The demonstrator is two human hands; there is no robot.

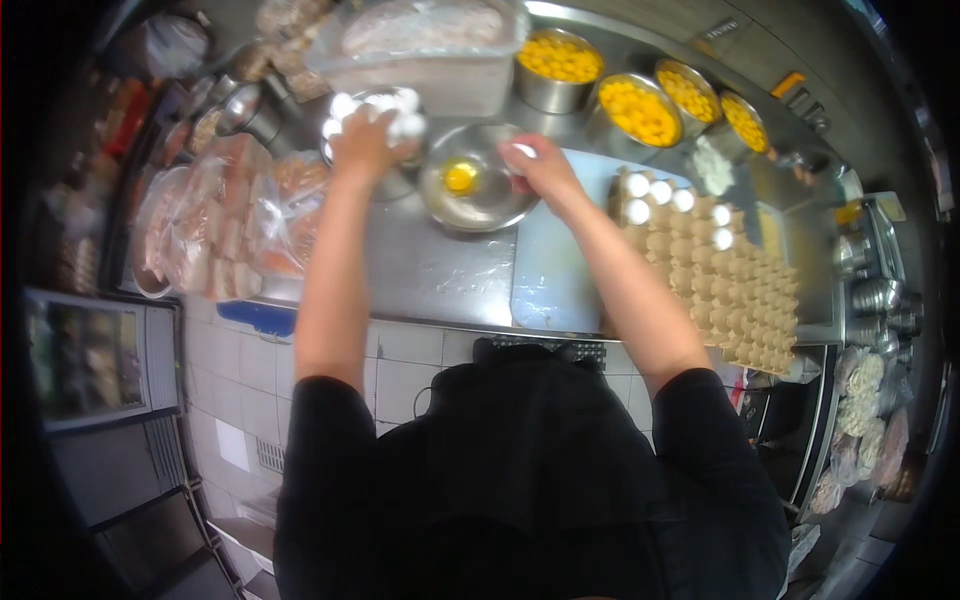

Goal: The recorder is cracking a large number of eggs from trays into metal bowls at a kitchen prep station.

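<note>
My left hand (365, 140) gripped eggshell (405, 125) over the discard bowl (390, 180) at eleven o'clock; my right hand (540, 170) clasped another shell (524, 150) beside the yolk bowl (480, 195).

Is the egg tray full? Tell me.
No. The egg tray holds only a few white eggs at its far end; the other cups sit empty.

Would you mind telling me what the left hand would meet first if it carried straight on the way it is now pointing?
Probably the metal container heaped with white eggshells: the left hand points away from the person, right over it. Depth is unclear, so contact cannot be confirmed.
</note>
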